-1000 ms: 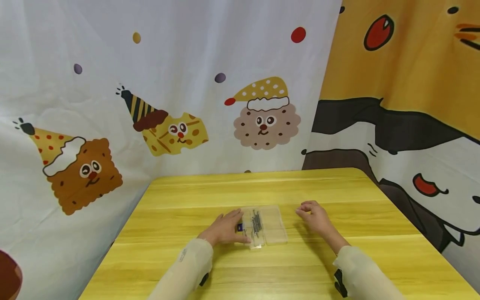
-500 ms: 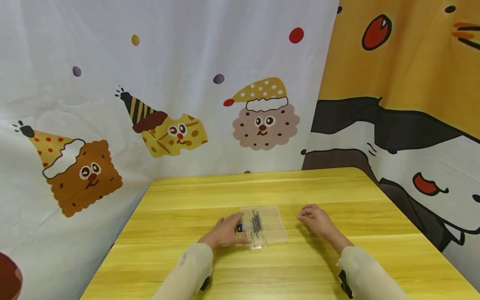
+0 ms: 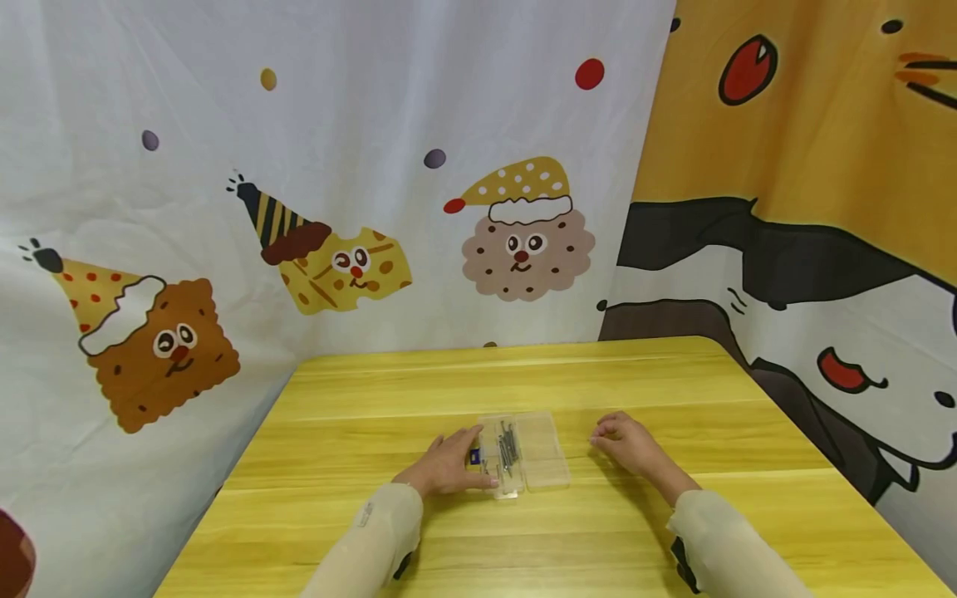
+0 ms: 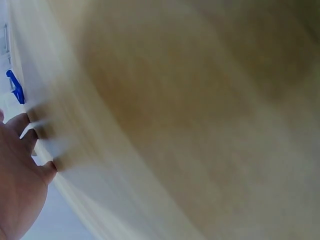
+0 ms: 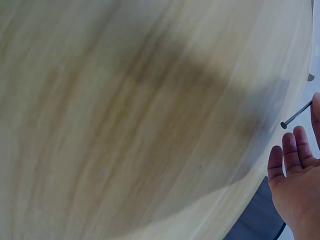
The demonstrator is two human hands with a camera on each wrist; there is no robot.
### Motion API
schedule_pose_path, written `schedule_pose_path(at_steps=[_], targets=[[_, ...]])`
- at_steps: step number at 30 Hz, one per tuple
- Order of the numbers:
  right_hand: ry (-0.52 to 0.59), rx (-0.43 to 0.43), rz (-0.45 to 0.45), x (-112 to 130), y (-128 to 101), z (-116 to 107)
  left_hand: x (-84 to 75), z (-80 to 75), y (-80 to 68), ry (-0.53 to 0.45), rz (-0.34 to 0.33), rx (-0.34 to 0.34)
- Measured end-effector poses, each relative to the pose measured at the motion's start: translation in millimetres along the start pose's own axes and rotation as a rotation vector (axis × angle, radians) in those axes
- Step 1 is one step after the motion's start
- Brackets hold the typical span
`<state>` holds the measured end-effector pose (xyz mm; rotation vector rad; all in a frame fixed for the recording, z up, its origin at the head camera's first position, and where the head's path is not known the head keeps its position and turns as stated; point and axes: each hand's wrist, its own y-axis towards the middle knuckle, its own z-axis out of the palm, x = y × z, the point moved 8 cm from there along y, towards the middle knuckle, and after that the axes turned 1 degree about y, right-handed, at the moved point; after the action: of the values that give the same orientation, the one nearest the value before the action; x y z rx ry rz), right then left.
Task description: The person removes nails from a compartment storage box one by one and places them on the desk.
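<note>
A clear plastic box (image 3: 543, 448) lies unfolded on the table, its lid flat to the right. Several grey nails (image 3: 508, 447) rest in its left half. My left hand (image 3: 446, 463) lies along the box's left side, thumb stretched over the near end and fingers spread toward the far end; some fingertips come down beside it in the left wrist view. A blue piece (image 4: 16, 87) sits at the box's left edge. Right of the lid, my right hand (image 3: 630, 444) pinches a thin nail (image 5: 295, 116) with its flat head outward; the other fingers are loosely bent.
The yellow wood-grain table (image 3: 359, 531) extends around the box on all sides. Behind it hangs a curtain (image 3: 374, 100) printed with cartoon biscuits and cheese. A second, orange and black printed cloth (image 3: 748, 166) runs along the right.
Both hands keep nearly the same places. The right hand shifts only slightly, its fingertips a little lower. The head view tips a bit; the box stays put.
</note>
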<state>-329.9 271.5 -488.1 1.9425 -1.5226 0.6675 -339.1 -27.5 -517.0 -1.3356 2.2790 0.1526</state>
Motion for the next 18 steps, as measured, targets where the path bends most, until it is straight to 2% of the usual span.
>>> schedule_pose_path(at_steps=[18], targets=[[-0.049,0.04,-0.041,-3.5,3.0,3.3,2.1,0.8,1.0,-0.008,-0.01,0.003]])
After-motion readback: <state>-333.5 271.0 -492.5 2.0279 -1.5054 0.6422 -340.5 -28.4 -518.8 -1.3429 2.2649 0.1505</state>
